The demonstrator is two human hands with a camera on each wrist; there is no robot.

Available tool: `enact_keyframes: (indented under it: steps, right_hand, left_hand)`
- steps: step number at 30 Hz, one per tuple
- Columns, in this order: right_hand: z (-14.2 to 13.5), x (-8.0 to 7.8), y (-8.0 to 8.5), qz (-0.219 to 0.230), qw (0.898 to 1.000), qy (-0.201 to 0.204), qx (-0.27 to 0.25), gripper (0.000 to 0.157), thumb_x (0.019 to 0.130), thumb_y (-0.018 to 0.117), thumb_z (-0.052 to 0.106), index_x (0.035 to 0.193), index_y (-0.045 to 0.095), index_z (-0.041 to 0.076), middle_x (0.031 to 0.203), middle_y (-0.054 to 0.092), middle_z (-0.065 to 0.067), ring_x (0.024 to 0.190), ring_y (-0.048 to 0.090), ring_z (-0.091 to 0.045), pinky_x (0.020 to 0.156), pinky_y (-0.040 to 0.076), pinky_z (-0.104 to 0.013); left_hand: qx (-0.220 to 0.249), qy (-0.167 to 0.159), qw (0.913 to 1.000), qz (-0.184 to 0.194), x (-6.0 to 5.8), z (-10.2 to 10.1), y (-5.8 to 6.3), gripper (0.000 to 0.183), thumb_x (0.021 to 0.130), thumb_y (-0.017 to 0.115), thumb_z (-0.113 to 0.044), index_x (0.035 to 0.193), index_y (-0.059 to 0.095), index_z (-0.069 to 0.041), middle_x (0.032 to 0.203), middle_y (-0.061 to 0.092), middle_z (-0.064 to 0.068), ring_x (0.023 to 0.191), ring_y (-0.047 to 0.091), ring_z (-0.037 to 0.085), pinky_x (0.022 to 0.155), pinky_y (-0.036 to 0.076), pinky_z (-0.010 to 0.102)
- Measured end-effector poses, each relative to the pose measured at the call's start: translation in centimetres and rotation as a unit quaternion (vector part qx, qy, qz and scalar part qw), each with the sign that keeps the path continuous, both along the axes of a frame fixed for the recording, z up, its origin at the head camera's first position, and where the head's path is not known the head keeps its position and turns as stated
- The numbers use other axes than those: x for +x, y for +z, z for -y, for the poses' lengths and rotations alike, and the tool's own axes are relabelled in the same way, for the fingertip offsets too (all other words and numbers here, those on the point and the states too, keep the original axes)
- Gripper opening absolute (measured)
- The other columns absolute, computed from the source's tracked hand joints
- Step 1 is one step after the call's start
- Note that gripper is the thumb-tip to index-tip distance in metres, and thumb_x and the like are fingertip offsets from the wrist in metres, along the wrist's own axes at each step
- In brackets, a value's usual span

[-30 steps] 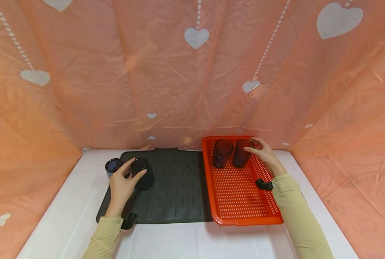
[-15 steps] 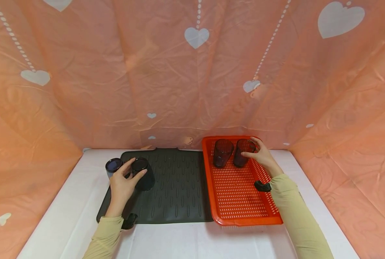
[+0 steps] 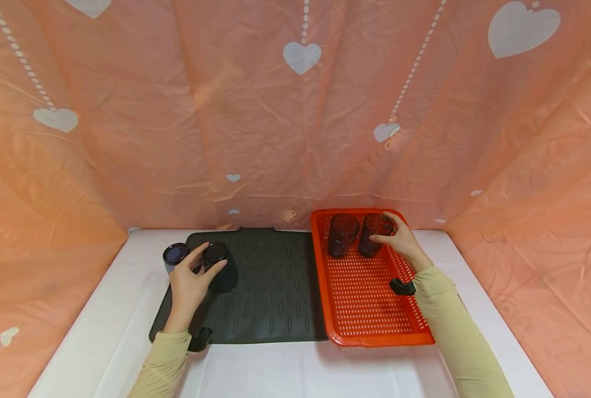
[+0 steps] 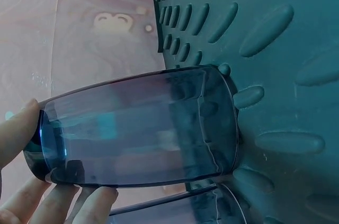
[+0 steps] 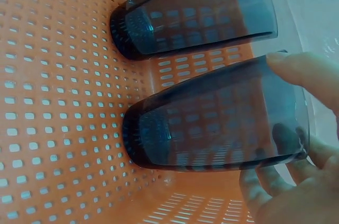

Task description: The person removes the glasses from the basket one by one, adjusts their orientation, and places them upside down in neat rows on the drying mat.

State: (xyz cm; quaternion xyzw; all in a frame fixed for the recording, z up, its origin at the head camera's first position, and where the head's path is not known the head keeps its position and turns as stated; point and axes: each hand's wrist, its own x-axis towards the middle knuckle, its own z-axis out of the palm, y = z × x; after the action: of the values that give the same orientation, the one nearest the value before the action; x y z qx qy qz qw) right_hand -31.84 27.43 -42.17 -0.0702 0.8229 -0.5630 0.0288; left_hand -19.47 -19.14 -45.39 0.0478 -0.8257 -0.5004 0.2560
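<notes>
Nearest: left sleeve point(image 3: 161, 365) and right sleeve point(image 3: 462, 337), both pale yellow-green, over a white table point(image 3: 275, 367). Black device at each wrist, left device point(image 3: 199, 339) and right device point(image 3: 402, 286).

Then the dark ribbed mat point(image 3: 270, 298), left of center, and the orange-red perforated basket point(image 3: 327, 318) at its right edge. Can't tell if basket overlaps mat or only touches.

Left hand point(image 3: 188, 284) over left part of mat: thumb on one side, fingers on the other, pinching glass A point(image 3: 224, 277) at its thick base. A is upside down, base up, rim down on mat. Clear bluish wall; mat ribs show through in left wrist view. Glass B point(image 3: 176, 254) just beside it to the left, also base up, partly hidden by the fingers, rim end at the mat too.

Right hand point(image 3: 407, 243) over back right of basket: thumb and fingers on opposite sides, pinching glass C point(image 3: 370, 244) near the rim. C is rim up, thick dark base at basket floor. Glass D point(image 3: 342, 240) next to it on the left, same way up, nearer the back left corner, no hand on it.

Farthest: orange-pink backdrop point(image 3: 256, 127), creased, with pale hearts.
</notes>
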Motion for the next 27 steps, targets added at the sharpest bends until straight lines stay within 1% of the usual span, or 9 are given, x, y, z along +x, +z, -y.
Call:
enact_keyframes:
  steps: [4, 8, 15, 18, 24, 27]
  right_hand:
    - [0.08, 0.06, 0.01, 0.002, 1.0, -0.005, -0.001, 0.087, 0.083, 0.074, 0.005, 0.151, 0.019, 0.003, 0.153, 0.022, -0.019, 0.137, 0.023, -0.038, 0.109, 0.025, -0.053]
    - [0.02, -0.08, -0.15, -0.001, 1.0, -0.011, 0.007, 0.086, 0.083, 0.074, 0.005, 0.15, 0.021, 0.002, 0.15, 0.026, -0.021, 0.133, 0.029, -0.038, 0.106, 0.028, -0.051]
    - [-0.01, -0.11, -0.28, 0.001, 1.0, -0.012, 0.025, 0.087, 0.082, 0.075, 0.006, 0.15, 0.021, 0.001, 0.149, 0.028, -0.023, 0.131, 0.033, -0.039, 0.104, 0.033, -0.05]
    - [0.04, -0.07, -0.15, 0.001, 0.999, -0.017, 0.035, 0.087, 0.081, 0.076, 0.006, 0.15, 0.022, 0.001, 0.148, 0.028, -0.023, 0.131, 0.032, -0.04, 0.103, 0.033, -0.051]
    - [0.16, -0.05, 0.07, -0.008, 0.998, -0.029, 0.059, 0.084, 0.08, 0.077, 0.007, 0.147, 0.027, -0.001, 0.148, 0.026, -0.025, 0.136, 0.023, -0.041, 0.107, 0.027, -0.052]
    - [0.23, -0.01, 0.13, -0.01, 0.997, -0.034, 0.065, 0.083, 0.079, 0.078, 0.007, 0.145, 0.029, -0.002, 0.147, 0.027, -0.026, 0.136, 0.023, -0.041, 0.108, 0.026, -0.052]
  left_hand:
    - [-0.002, 0.004, 1.0, 0.002, -0.1, -0.06, 0.05, 0.06, 0.074, 0.085, -0.022, 0.128, 0.062, -0.008, 0.121, 0.062, 0.021, 0.105, 0.061, 0.036, 0.084, 0.051, 0.051]
    - [0.002, 0.006, 1.0, 0.008, -0.2, -0.01, 0.07, 0.06, 0.073, 0.085, -0.023, 0.127, 0.063, -0.008, 0.121, 0.062, 0.02, 0.106, 0.061, 0.036, 0.084, 0.052, 0.051]
    - [0.007, 0.004, 0.9998, 0.018, -0.24, 0.19, 0.01, 0.06, 0.072, 0.086, -0.023, 0.126, 0.064, -0.009, 0.12, 0.063, 0.019, 0.106, 0.06, 0.034, 0.084, 0.052, 0.049]
    - [0.007, 0.005, 0.9998, 0.021, -0.19, 0.2, 0.03, 0.06, 0.072, 0.086, -0.023, 0.126, 0.064, -0.009, 0.119, 0.063, 0.019, 0.105, 0.061, 0.032, 0.084, 0.052, 0.049]
    - [0.009, 0.006, 0.9997, 0.022, -0.08, 0.22, 0.14, 0.06, 0.072, 0.086, -0.023, 0.126, 0.064, -0.009, 0.12, 0.063, 0.018, 0.105, 0.061, 0.032, 0.085, 0.052, 0.049]
    - [0.013, 0.004, 0.9997, 0.022, -0.07, 0.27, 0.08, 0.06, 0.072, 0.086, -0.024, 0.127, 0.064, -0.01, 0.121, 0.063, 0.018, 0.106, 0.06, 0.032, 0.085, 0.052, 0.048]
